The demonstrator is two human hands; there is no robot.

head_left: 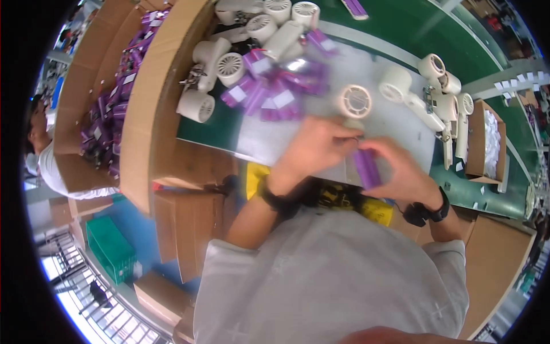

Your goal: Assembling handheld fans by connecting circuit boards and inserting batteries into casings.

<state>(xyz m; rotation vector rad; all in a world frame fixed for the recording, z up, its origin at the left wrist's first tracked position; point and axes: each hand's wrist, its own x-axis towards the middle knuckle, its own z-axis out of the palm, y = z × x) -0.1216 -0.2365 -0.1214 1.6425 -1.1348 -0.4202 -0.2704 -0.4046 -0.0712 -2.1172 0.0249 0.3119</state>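
My right hand (404,175) is closed round a purple battery pack (366,168), thumb and fingers on its two sides. Close against its top end, my left hand (318,146) is pinched; what lies between the fingertips is too small and blurred to name. Just beyond my fingers, a white handheld fan part (355,102) with a round grille lies on the grey mat (335,143). To its left is a heap of purple battery packs (275,94), some with white labels. Another white fan housing (395,84) rests to the right.
White fan housings (230,69) are piled at the back left, and more fan pieces (447,106) lie at right beside a small carton (487,143). A large cardboard box (137,114) of purple packs stands left. Beyond it is another person (63,166). A green crate (110,249) sits on the floor.
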